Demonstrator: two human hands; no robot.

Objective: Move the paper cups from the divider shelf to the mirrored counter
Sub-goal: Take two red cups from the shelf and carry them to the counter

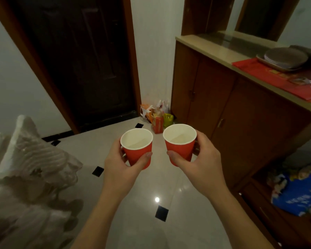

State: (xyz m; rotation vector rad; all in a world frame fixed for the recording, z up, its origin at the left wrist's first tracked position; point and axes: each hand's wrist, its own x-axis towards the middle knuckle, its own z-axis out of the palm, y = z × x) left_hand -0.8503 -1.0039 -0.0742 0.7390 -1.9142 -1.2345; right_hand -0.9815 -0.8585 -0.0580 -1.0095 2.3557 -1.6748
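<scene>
Indoors, a person holds two paper cups upright in mid-air above a pale tiled floor [151, 187], short of the mirrored counter [214, 49] at right. The left hand [118, 168] grasps the left paper cup [137, 155], thumb laid across the front wall and fingers curled behind. The right hand [203, 162] grips the right paper cup [180, 150] the same way. The cups hang close together but apart. Each is plain red outside and white inside, with a rolled white rim and a bare white bottom showing.

Any writing is too blurred to read: pale characters on a blue bag [298, 194] low on the right, and gold marks on a red sheet [276, 83] spread on the counter. A tray [269, 66] of stacked plates rests on that sheet. Below the beige countertop stands a wooden cabinet [223, 108] with closed doors, and a mirror [266, 15] rises behind it. Coloured carrier bags [156, 115] crowd the corner beside a dark door [75, 60]. A plastic-wrapped bundle [25, 177] fills the left edge.
</scene>
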